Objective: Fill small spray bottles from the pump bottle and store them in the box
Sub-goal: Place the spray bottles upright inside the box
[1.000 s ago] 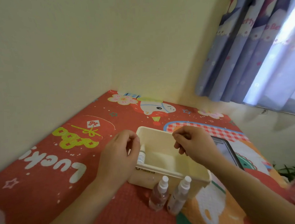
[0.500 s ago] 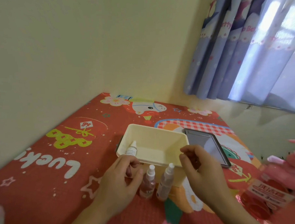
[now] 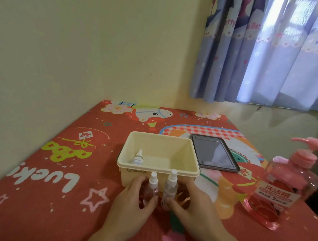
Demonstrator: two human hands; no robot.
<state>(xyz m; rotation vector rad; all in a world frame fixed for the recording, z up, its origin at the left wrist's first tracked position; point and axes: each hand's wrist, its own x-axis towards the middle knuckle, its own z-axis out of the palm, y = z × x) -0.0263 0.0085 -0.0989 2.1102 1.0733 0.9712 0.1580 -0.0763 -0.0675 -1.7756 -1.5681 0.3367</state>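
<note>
Two small clear spray bottles with white caps stand upright just in front of a cream plastic box (image 3: 189,150). My left hand (image 3: 129,211) curls round the left spray bottle (image 3: 153,187), thumb and fingers on either side. My right hand (image 3: 193,210) holds the right spray bottle (image 3: 171,185) the same way. Inside the box, at its left side, a small white dropper bottle (image 3: 138,158) stands. A large pink pump bottle (image 3: 283,186) with a pink pump head stands at the right on the mat.
A dark tablet (image 3: 213,152) lies flat just right of the box. Everything sits on a red cartoon-printed mat (image 3: 57,188) in a room corner, with yellow walls behind and purple curtains (image 3: 260,48) at the upper right.
Both hands came down from above the box to the two spray bottles in front of it and closed around them. The view shifted, bringing the pump bottle fully into sight.
</note>
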